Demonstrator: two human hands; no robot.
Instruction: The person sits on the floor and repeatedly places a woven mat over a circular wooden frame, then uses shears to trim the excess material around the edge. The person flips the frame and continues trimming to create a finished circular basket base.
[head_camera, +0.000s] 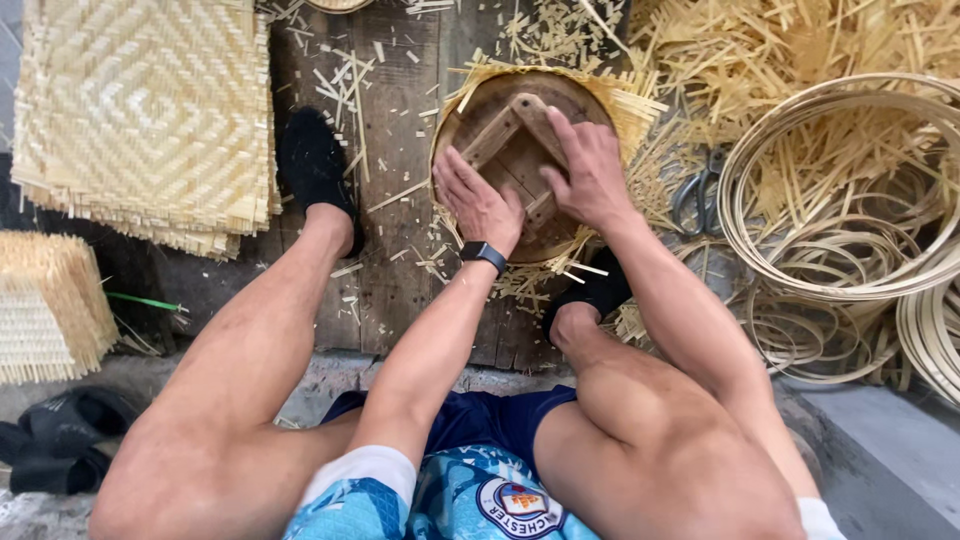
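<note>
A person sits low and looks down at both hands. The left hand (482, 203) lies flat on a round wooden mold (515, 160) that sits on the wooden floor (395, 150) between the person's feet. The fingers of this hand are spread out and press down on the wood near its left edge. A black watch (483, 253) is on the left wrist.

The right hand (590, 175) rests on the same round wooden mold, a bit higher up. Its fingers are spread and lie over the wooden crossbar (515, 125) that goes across the middle of the mold. Neither hand pinches anything; both just press down.

A woven bamboo mat (625, 105) sits under the mold. Its loose strip ends stick out around the rim, most of all at the top and right.

The person wears black shoes. The left shoe (318, 170) is on the floor to the left of the mold. The right shoe (590, 295) is just below the mold.

A stack of flat woven bamboo mats (145, 110) lies far to the left. Thin bamboo hoops (845, 190) are piled to the right. Metal scissors (698, 190) lie between the mold and the hoops. Many little bamboo scraps (740, 50) cover the floor near the top. A pair of black sandals (60, 440) sits at the bottom left.
</note>
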